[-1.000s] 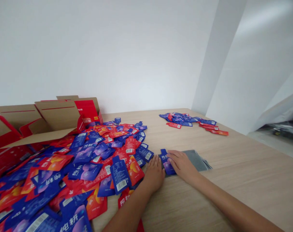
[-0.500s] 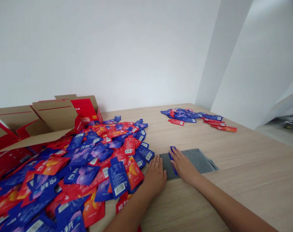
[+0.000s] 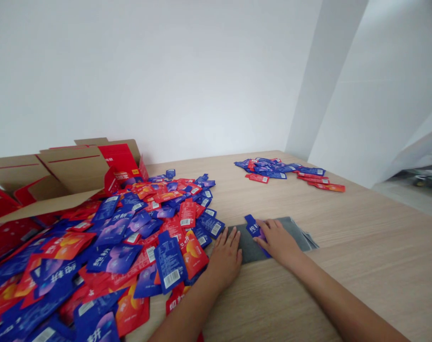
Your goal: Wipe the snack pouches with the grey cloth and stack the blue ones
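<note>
A folded grey cloth [image 3: 251,248] lies on the wooden table. My left hand [image 3: 226,254] rests flat on its left end, fingers stretched out. On the cloth a blue pouch [image 3: 252,228] with white lettering shows its printed front. My right hand [image 3: 278,240] grips its right side between thumb and fingers and covers part of it. Just left of my left hand spreads a big heap of blue and red pouches, among them a blue pouch [image 3: 170,262] with its barcode side up and an orange-red pouch [image 3: 194,255].
Open red cardboard boxes [image 3: 73,166] stand at the back left, behind the heap. A smaller group of blue and red pouches [image 3: 269,167] lies at the far side of the table [image 3: 365,242]. A white wall [image 3: 209,80] rises behind it.
The blue pouch under my right hand has turned from a narrow edge-on view to show its front, and my right fingers have bent around its side. My left hand stays on the cloth.
</note>
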`<state>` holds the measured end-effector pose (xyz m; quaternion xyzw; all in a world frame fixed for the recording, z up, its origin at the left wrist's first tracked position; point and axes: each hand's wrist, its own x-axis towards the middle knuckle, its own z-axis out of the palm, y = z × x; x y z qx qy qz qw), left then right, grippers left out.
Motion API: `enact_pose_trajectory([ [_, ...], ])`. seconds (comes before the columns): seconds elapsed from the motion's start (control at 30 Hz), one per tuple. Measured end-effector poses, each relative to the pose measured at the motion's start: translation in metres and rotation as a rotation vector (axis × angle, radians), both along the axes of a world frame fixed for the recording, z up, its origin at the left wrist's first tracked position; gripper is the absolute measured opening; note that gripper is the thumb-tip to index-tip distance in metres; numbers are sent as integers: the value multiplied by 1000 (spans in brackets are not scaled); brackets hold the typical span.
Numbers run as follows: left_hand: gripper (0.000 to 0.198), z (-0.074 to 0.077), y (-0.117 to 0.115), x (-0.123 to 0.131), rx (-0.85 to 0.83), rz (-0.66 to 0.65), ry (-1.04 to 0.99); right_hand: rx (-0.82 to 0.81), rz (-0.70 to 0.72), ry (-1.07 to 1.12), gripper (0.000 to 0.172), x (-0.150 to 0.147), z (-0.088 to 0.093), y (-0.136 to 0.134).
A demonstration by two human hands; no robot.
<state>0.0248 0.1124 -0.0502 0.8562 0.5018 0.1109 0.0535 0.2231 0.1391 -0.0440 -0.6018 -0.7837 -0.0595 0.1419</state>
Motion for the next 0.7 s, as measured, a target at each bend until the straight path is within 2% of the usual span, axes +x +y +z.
enact_pose_trajectory([
  [0.1, 48, 2, 0, 0, -15, -10, 4, -30, -61, 52, 41, 6, 14, -1],
  [0.2, 49, 4, 0, 0, -26, -5, 17, 22, -82, 86, 42, 7, 29, -5],
  [0.37, 50, 4, 0, 1, -35, 1, 15, 19, 127, 321, 33, -2, 39, -12],
  [0.5, 50, 2, 0, 2, -25, 10, 23, 76, 167, 312, 36, -7, 26, -8],
  [0.7, 50, -1, 0, 2, -4, 6, 17, 19, 201, 135, 45, -20, -20, -4],
])
